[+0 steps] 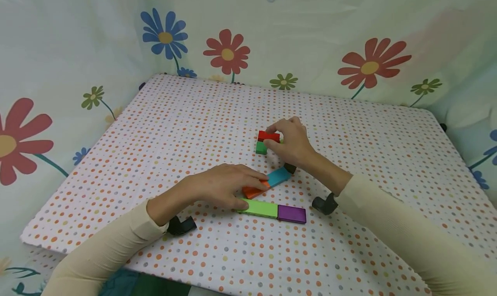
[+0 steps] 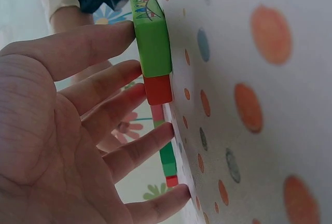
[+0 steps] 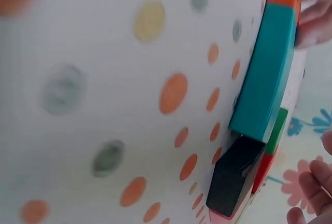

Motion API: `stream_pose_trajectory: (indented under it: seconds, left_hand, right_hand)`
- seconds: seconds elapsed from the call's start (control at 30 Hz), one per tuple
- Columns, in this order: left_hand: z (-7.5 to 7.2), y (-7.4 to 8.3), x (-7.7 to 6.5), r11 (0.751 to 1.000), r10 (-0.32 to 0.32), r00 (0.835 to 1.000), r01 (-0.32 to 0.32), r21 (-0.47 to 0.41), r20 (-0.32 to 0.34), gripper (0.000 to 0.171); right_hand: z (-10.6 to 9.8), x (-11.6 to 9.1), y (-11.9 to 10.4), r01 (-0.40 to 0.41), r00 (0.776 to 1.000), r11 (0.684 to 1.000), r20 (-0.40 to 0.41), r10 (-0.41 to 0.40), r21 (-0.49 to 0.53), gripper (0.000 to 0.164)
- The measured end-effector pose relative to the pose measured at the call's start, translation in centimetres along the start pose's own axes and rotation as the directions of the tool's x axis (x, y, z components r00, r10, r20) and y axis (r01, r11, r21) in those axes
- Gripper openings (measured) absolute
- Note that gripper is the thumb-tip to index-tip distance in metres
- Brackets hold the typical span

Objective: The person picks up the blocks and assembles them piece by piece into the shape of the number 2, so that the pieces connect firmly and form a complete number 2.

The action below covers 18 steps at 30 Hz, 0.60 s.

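Note:
My left hand point(image 1: 227, 184) lies over two blocks with its fingers extended. Its thumb touches the end of a lime green block point(image 1: 261, 208), and its fingertips rest on an orange block point(image 1: 253, 191). A purple block point(image 1: 291, 214) adjoins the lime one; a blue block point(image 1: 278, 176) adjoins the orange one. My right hand point(image 1: 293, 140) hovers over a red block point(image 1: 268, 136), fingers loosely bent. In the right wrist view those fingertips point(image 3: 314, 185) stand apart from the blocks. A green block point(image 1: 261, 148) sits against the red one, partly hidden by the hand.
A black block point(image 3: 236, 175) meets the far end of the blue one. Black wrist mounts point(image 1: 325, 204) hang below both sleeves. The dotted tabletop point(image 1: 174, 127) ends at a flower-printed curtain point(image 1: 310, 37) behind and at the sides.

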<state>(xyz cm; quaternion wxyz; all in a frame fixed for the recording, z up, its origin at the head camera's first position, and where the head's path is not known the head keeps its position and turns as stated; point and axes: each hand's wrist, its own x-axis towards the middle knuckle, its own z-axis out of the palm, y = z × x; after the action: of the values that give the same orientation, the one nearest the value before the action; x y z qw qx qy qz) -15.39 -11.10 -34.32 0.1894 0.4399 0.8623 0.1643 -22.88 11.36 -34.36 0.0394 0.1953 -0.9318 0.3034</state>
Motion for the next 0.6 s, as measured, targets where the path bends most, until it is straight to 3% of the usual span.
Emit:
stream_pose_trajectory:
  seconds: [0.4,0.6]
  left_hand:
    - [-0.2,0.1,0.0,1.000,-0.005,1.000,0.005,-0.001,0.005,0.059]
    - [-0.1,0.2,0.0,1.000,-0.008,1.000,0.008,0.001,0.011,0.062]
  right_hand:
    - [-1.3,-4.8,-0.5,0.074,0.996,0.995,0.054,-0.071,-0.071,0.042]
    - [-1.8,-8.0,-0.4,0.124,0.986,0.980,0.130,-0.104,-0.158,0.055]
